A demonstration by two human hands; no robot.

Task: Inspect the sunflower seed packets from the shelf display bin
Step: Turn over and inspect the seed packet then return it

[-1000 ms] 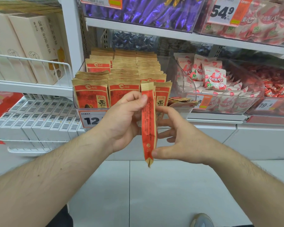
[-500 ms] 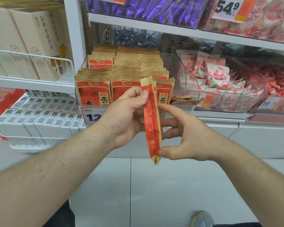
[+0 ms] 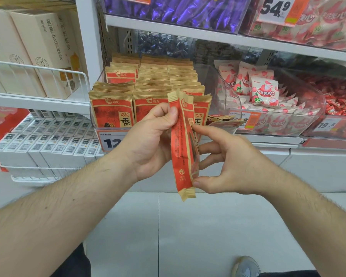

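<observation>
Red and tan seed packet (image 3: 183,144) held upright, edge-on, in front of the shelf bin (image 3: 227,84), left hand (image 3: 150,140) pinching its upper part, right hand (image 3: 228,162) gripping its lower edge, more packets (image 3: 112,108) standing in rows in the bin

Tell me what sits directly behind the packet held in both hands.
Behind the held packet stand rows of matching sunflower seed packets in the clear display bin. It and the left hand cover the front-row packets' lower halves and most of the price tag.
</observation>
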